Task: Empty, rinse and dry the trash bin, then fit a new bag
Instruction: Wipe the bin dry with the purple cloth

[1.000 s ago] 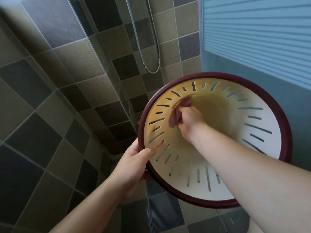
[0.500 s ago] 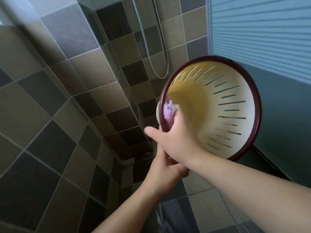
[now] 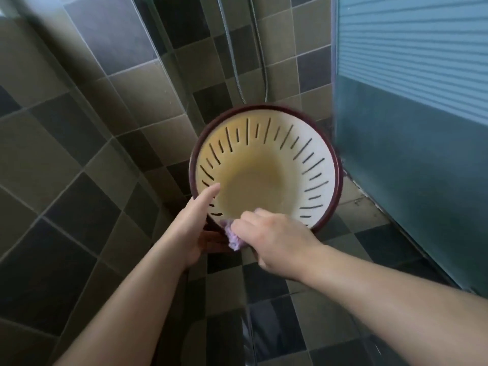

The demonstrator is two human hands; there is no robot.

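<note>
The trash bin is cream inside with a dark red rim and slotted walls, its mouth turned toward me. It is empty, and its inside bottom looks yellowish. My left hand grips the near-left rim, the thumb lying inside along the wall. My right hand is closed on a small purple cloth and presses it against the near rim, just right of my left hand. Most of the cloth is hidden under the fingers.
Tiled walls stand left and ahead. A metal shower hose hangs on the far wall above the bin. A frosted glass panel closes the right side. The tiled floor lies below my arms.
The bin has swung from tilted right to facing me and sits lower in view. My right hand with the cloth has moved from the left inner wall to the near rim.
</note>
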